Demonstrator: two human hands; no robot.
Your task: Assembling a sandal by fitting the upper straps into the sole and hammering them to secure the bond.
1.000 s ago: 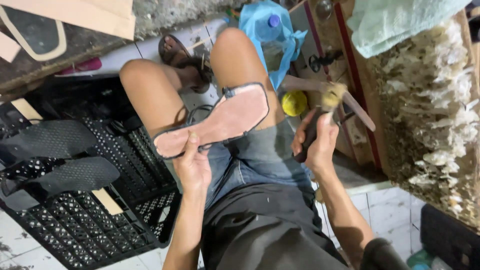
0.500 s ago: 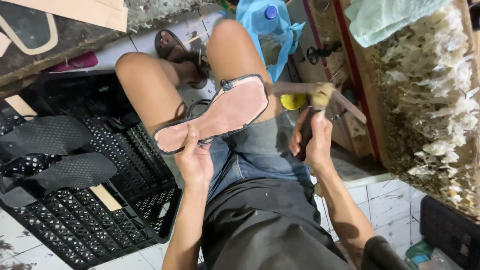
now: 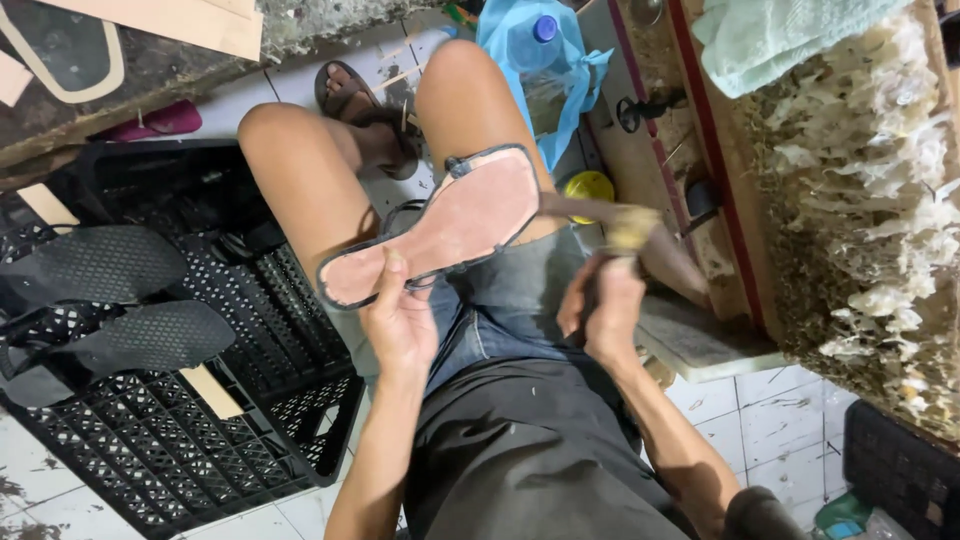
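While the person sits with both bare knees raised, the left hand point(image 3: 400, 320) grips a sandal sole point(image 3: 435, 228) at its narrower end, thumb pressed on the pinkish upper face and fingers curled beneath; the sole is held sole-side up above the lap, tilted, its dark edging and thin straps visible along the rim; its wider end lies over the right thigh. The right hand point(image 3: 603, 310) is closed around the dark handle of a brush point(image 3: 632, 230); the yellowish, glue-laden bristles stand just beside the wide end of the sole, and whether they touch it cannot be told, the brush being blurred.

Surroundings noted as follows: a black plastic crate point(image 3: 180, 440) stands on the tiled floor to the person's left; two black textured outsoles point(image 3: 100, 265) lie on top of it; a thin strip of pale wood point(image 3: 210, 390) lies on the crate near them. A foot in a brown sandal point(image 3: 360, 105) rests on the floor between the knees; a blue plastic bag point(image 3: 530, 60) holding a bottle with a blue cap sits beyond the right knee; a small yellow tin point(image 3: 588, 185) sits just beside the right thigh. A workbench point(image 3: 850, 220) crusted with pale dried glue rises on the right; a pale green cloth point(image 3: 780, 40) lies over its top.
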